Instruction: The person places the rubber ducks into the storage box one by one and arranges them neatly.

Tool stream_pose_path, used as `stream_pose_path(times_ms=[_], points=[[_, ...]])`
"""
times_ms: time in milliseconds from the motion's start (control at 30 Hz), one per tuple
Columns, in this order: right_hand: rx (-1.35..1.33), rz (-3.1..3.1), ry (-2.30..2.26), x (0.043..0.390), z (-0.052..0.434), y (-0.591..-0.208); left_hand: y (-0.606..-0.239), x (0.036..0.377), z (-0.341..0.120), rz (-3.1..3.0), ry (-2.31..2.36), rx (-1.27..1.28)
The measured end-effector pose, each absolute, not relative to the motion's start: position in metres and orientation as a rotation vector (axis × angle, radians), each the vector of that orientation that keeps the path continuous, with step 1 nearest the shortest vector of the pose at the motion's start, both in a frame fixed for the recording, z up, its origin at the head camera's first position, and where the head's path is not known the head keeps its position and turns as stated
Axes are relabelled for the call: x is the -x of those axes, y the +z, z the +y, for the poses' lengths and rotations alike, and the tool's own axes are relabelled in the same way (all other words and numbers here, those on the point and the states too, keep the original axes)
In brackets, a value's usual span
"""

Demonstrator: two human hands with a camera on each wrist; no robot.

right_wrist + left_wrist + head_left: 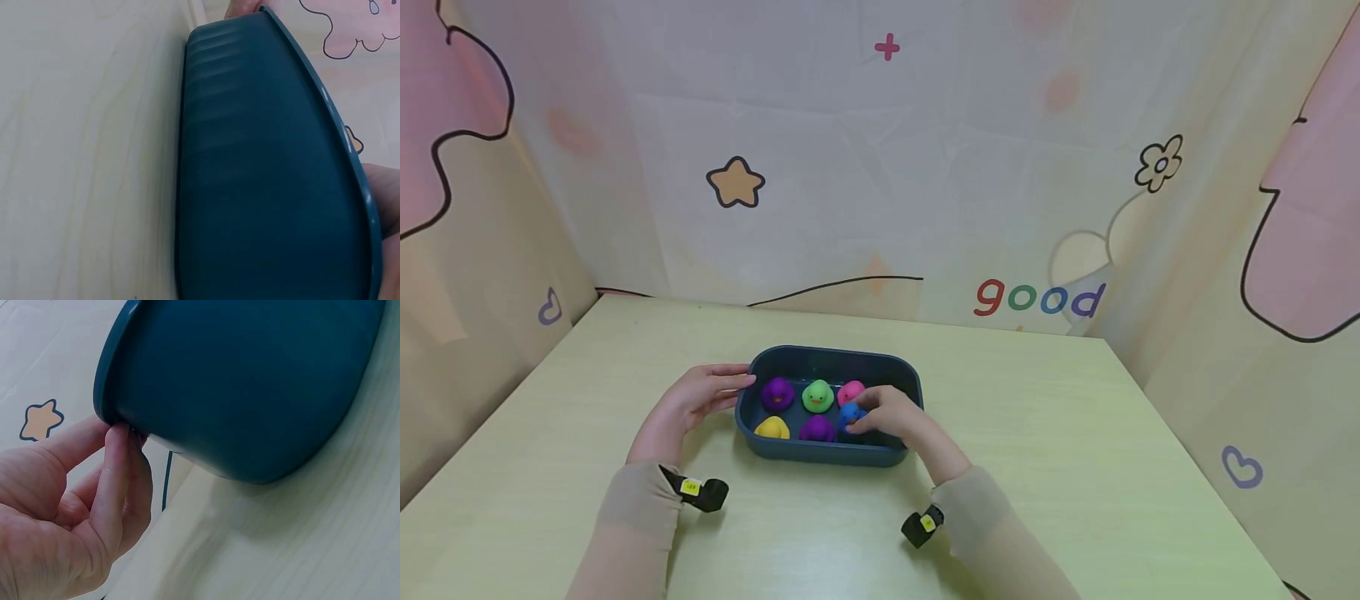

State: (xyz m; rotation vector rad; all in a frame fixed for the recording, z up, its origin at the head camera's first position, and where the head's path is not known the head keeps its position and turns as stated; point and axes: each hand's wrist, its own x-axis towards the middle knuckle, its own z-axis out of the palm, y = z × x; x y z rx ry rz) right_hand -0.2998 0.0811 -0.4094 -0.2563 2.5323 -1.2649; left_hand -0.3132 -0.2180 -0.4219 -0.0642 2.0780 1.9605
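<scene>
A dark blue tray [820, 452] stands on the pale table [1075, 433], seen from its outer wall in the left wrist view [250, 381] and the right wrist view [262, 187]. Inside sit a purple duck [777, 392], a green duck [817, 396] and a pink duck [850, 390] in the back row, with a yellow duck [772, 427] and another purple duck [817, 428] in front. My right hand [887, 412] reaches into the tray and grips a blue duck [848, 414] at the front right. My left hand [700, 400] pinches the tray's left rim between thumb and finger [119, 444].
Patterned cloth walls [880, 167] close in the table at the back and both sides. Small black cameras sit at my left wrist [703, 492] and right wrist [921, 525]. Bare tabletop lies around the tray on every side.
</scene>
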Motion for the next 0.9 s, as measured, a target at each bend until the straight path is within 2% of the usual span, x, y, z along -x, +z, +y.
stream_pose_path(times_ms=[900], points=[[0.324,2.709,-0.978,0.2944,0.0780,-0.4084,-0.4237,0.3139,-0.2170,1.989,2.045,0.038]])
